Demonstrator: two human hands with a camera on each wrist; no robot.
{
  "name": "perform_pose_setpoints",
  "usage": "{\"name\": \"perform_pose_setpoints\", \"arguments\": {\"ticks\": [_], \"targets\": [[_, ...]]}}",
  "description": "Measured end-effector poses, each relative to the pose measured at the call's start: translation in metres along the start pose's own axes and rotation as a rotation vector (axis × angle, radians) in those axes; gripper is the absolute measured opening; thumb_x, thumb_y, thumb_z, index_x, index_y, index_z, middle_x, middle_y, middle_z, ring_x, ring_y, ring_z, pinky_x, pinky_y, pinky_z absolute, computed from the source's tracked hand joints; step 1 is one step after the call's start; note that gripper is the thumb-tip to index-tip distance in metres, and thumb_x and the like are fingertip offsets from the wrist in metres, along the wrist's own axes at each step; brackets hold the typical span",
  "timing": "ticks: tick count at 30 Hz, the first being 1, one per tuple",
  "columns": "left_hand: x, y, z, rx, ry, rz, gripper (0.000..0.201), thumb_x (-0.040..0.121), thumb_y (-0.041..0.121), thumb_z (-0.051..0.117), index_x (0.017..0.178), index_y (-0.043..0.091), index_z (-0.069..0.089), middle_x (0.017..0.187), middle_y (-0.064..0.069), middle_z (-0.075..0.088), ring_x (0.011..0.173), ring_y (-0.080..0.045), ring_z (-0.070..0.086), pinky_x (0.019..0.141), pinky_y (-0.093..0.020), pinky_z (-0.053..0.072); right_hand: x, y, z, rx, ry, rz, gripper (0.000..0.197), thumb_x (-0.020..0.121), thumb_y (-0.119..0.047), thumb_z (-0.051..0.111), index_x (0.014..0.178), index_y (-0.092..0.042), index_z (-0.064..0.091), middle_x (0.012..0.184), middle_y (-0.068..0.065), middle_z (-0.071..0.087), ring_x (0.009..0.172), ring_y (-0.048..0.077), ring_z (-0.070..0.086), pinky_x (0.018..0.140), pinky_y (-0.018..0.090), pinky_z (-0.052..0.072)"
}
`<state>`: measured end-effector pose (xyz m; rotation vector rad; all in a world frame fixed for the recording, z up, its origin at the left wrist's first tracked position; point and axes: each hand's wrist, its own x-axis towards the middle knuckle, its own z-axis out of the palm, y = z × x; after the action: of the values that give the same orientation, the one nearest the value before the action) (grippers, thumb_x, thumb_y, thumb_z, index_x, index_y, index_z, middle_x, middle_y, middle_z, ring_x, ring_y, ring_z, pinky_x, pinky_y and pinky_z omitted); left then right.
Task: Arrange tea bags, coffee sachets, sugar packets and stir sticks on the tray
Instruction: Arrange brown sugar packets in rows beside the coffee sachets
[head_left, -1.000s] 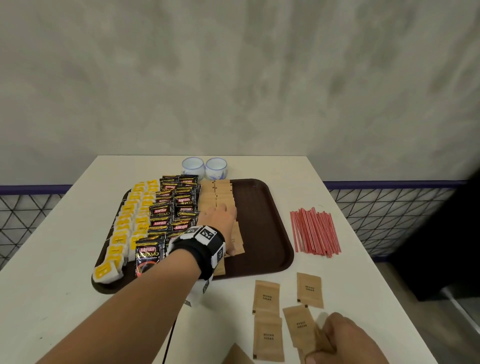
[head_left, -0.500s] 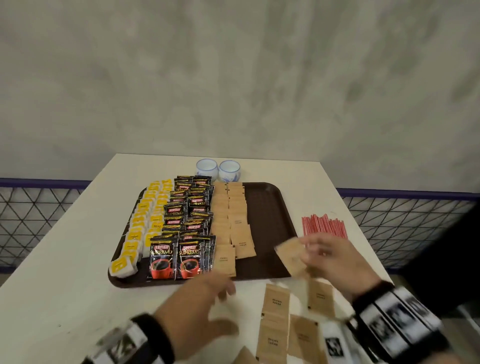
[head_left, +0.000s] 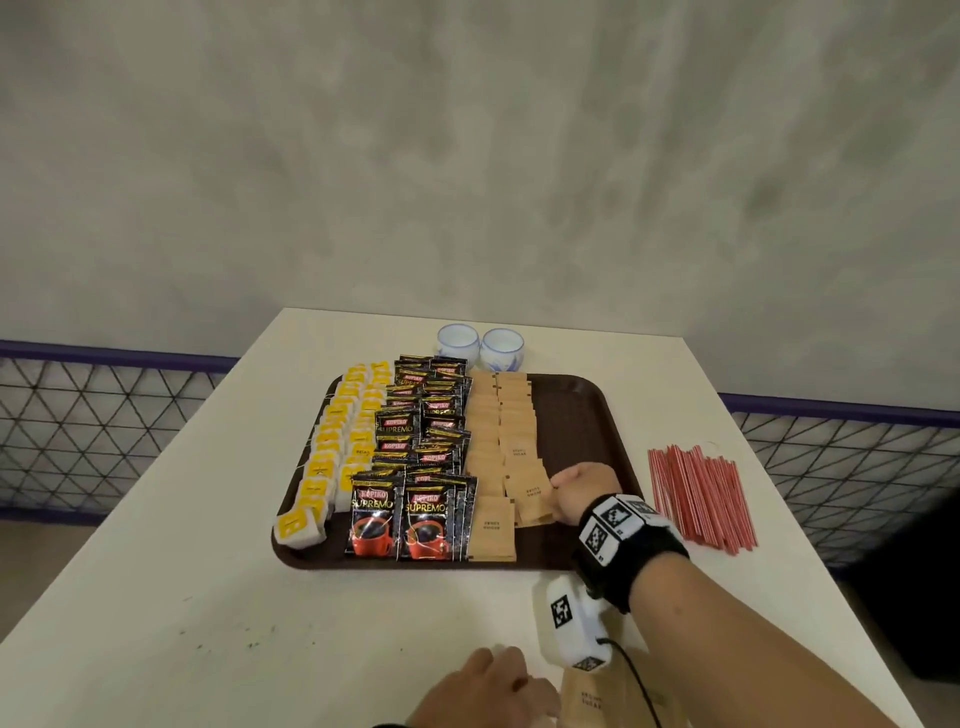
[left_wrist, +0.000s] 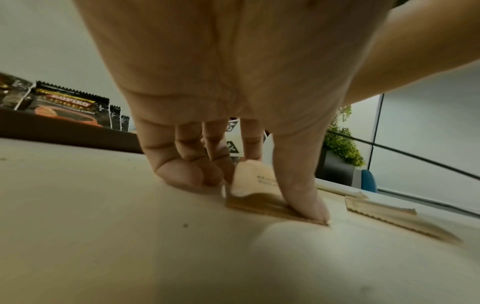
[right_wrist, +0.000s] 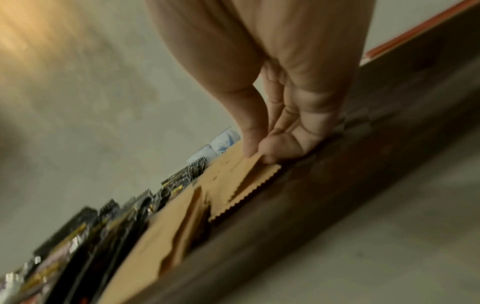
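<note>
The brown tray (head_left: 582, 415) holds rows of yellow tea bags (head_left: 332, 457), black coffee sachets (head_left: 426, 514) and brown sugar packets (head_left: 498, 415). My right hand (head_left: 563, 493) reaches over the tray's near right part. It pinches a sugar packet (right_wrist: 241, 174) between thumb and forefinger, low at the front of the right sugar row. My left hand (head_left: 488, 691) is at the table's near edge. Its thumb and curled fingers pinch a loose sugar packet (left_wrist: 259, 197) that lifts off the tabletop. Red stir sticks (head_left: 701, 499) lie on the table right of the tray.
Two small white-and-blue cups (head_left: 480, 343) stand just behind the tray. More loose sugar packets (head_left: 592, 696) lie on the near table under my right forearm, and another packet (left_wrist: 384, 214) lies beside the left hand. The tray's right third is bare. A mesh railing runs behind the table.
My right hand carried a sugar packet from the near table up over the tray and down to the sugar row. My left hand drew back from the tray to a loose packet at the near edge.
</note>
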<state>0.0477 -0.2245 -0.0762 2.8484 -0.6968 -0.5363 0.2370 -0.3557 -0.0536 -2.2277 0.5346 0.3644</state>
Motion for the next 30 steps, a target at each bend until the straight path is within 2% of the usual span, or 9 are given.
{"name": "perform_pose_setpoints", "arguments": {"ticks": [2,5,7,11,13,16,19,23,30], "targets": [[-0.002,0.004,-0.007,-0.118,0.003,0.023,0.03,0.071,0.056,0.035,0.074,0.027,0.043,0.073,0.007,0.03,0.055,-0.008,0.045,0.042,-0.017,0.029,-0.004,-0.005,0.004,-0.027,0.086,0.004,0.013,0.076,-0.003,0.07,0.076,-0.014,0.063,0.099,0.008,0.069,0.096,0.025,0.067,0.086,0.033,0.056],[-0.002,0.007,-0.006,-0.055,0.174,0.112,0.037,0.086,0.051,0.024,0.094,0.02,0.042,0.091,0.004,0.025,0.077,-0.018,0.043,0.066,-0.029,0.036,-0.012,-0.007,0.005,-0.079,0.122,-0.019,0.011,0.078,-0.003,0.069,0.083,-0.011,0.064,0.103,0.01,0.069,0.098,0.027,0.066,0.081,0.029,0.055],[0.002,0.003,-0.008,-0.06,0.115,0.098,0.031,0.092,0.048,0.033,0.1,0.02,0.043,0.094,0.006,0.025,0.087,-0.025,0.054,0.076,-0.029,0.038,-0.017,-0.004,0.007,-0.134,0.129,-0.057,0.009,0.081,-0.006,0.063,0.088,-0.009,0.065,0.105,0.01,0.068,0.099,0.026,0.065,0.079,0.028,0.053],[0.002,-0.011,-0.021,-0.239,-0.039,0.047,0.04,0.087,0.05,0.033,0.11,0.02,0.047,0.109,0.001,0.038,0.105,-0.028,0.057,0.094,-0.037,0.045,-0.021,-0.002,-0.002,-0.109,0.106,-0.134,0.016,0.08,-0.009,0.066,0.075,-0.018,0.054,0.1,0.005,0.065,0.092,0.02,0.062,0.069,0.023,0.046],[0.003,-0.014,-0.032,-0.282,-0.007,0.014,0.033,0.09,0.038,0.038,0.113,0.02,0.052,0.119,0.002,0.044,0.108,-0.023,0.054,0.094,-0.032,0.045,-0.024,-0.001,-0.014,-0.048,0.124,-0.201,0.017,0.08,-0.014,0.068,0.076,-0.02,0.053,0.092,0.0,0.061,0.085,0.017,0.058,0.065,0.022,0.043],[0.015,-0.022,-0.046,-0.432,0.064,-0.049,0.017,0.094,0.015,0.047,0.101,0.021,0.061,0.1,0.011,0.051,0.109,-0.015,0.055,0.091,-0.02,0.044,-0.037,0.007,-0.04,0.016,0.1,-0.292,0.019,0.079,-0.023,0.073,0.079,-0.023,0.054,0.086,0.0,0.061,0.083,0.02,0.061,0.077,0.03,0.049],[0.023,-0.029,-0.074,-0.567,0.231,-0.061,0.017,0.093,0.012,0.051,0.099,0.022,0.063,0.097,0.012,0.058,0.096,-0.007,0.056,0.081,-0.006,0.04,-0.064,0.026,-0.073,0.034,0.009,-0.35,0.015,0.083,-0.024,0.071,0.089,-0.022,0.058,0.087,0.004,0.063,0.079,0.019,0.062,0.069,0.029,0.049],[0.05,-0.03,-0.112,-0.603,0.367,-0.128,0.013,0.091,0.019,0.057,0.097,0.03,0.058,0.108,0.009,0.059,0.098,-0.01,0.056,0.089,-0.029,0.051,-0.101,0.071,-0.11,0.004,-0.059,-0.366,0.009,0.085,-0.027,0.068,0.092,-0.026,0.061,0.083,0.0,0.064,0.076,0.016,0.062,0.064,0.026,0.043],[0.123,-0.037,-0.11,-0.385,0.297,-0.278,0.017,0.088,0.015,0.06,0.101,0.025,0.057,0.104,-0.001,0.063,0.095,-0.021,0.06,0.087,-0.036,0.051,-0.14,0.158,-0.139,0.163,0.009,-0.185,0.009,0.078,-0.008,0.074,0.085,-0.008,0.067,0.065,0.012,0.067,0.054,0.019,0.059,0.055,0.033,0.042]]}}
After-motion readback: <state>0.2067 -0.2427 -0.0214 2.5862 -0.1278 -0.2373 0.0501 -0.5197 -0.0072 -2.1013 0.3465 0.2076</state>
